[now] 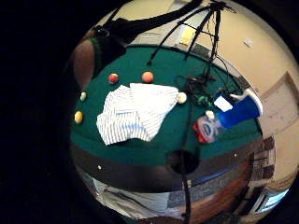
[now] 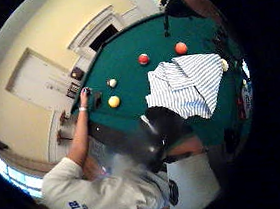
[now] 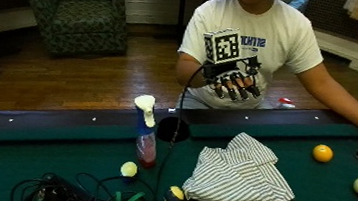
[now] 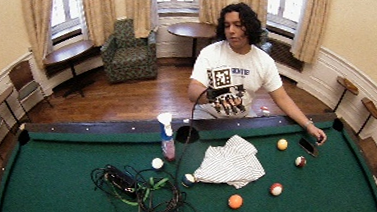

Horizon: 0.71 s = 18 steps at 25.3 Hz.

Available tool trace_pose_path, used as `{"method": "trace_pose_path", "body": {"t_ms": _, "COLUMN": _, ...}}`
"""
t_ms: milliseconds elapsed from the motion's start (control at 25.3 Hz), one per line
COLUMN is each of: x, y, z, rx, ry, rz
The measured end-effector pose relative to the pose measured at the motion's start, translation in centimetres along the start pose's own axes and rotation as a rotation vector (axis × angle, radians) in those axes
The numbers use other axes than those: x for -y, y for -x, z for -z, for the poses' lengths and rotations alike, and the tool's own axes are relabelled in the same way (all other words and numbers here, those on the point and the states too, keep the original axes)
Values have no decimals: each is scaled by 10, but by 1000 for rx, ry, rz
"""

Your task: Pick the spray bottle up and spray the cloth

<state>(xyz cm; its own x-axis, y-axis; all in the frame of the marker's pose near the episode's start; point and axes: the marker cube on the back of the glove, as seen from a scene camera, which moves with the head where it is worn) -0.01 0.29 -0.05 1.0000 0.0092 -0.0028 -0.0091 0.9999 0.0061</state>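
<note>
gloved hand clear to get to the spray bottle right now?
Probably yes. The hand hovers open above the rail, holding nothing. The bottle stands upright just inside the rail, apart from the cloth and balls, with nothing between them.

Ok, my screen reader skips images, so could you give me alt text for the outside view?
A person holds their gloved right hand raised, fingers relaxed, behind the rail of a green pool table. On the felt stand a spray bottle and a crumpled striped cloth, apart, with billiard balls around.

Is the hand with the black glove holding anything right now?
No, nothing. The gloved right hand is up in front of the person's chest, fingers hanging down. The spray bottle stands alone on the pool table, beside the striped cloth.
</note>
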Motion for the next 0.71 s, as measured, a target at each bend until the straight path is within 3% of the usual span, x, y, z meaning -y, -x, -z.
{"method": "trace_pose_path", "body": {"t_ms": 712, "x": -13, "y": -27, "z": 4, "rx": 22, "ry": 7, "rz": -53}}
